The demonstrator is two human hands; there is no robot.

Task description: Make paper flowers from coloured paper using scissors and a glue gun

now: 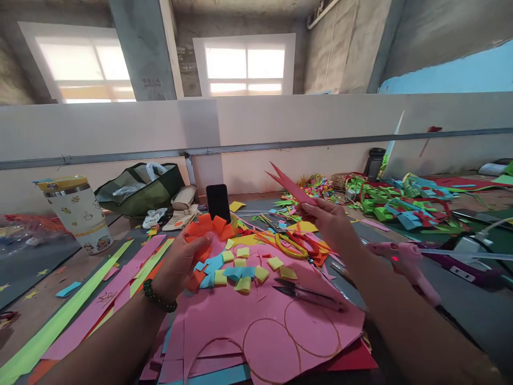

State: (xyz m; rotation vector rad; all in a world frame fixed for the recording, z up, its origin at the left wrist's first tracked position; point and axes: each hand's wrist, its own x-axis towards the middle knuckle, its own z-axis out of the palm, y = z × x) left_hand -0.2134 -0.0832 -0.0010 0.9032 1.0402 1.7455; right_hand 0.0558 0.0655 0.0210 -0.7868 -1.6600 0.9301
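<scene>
My left hand is closed around a pink paper disc edged with orange paper tabs. Below its fingers are small blue, yellow and orange paper pieces, spread over a pink sheet with drawn circles. Raised to the right, my right hand pinches a pink-red forked piece with two long points, apparently folded paper. Black thread snips lie on the pink sheet. Scissors with yellow handles rest beyond it, under my right hand.
A pink glue gun stands right of my right forearm, near a purple power strip. Cut paper scraps pile up at the back right. A phone, a green bag, a tumbler and paper strips are left.
</scene>
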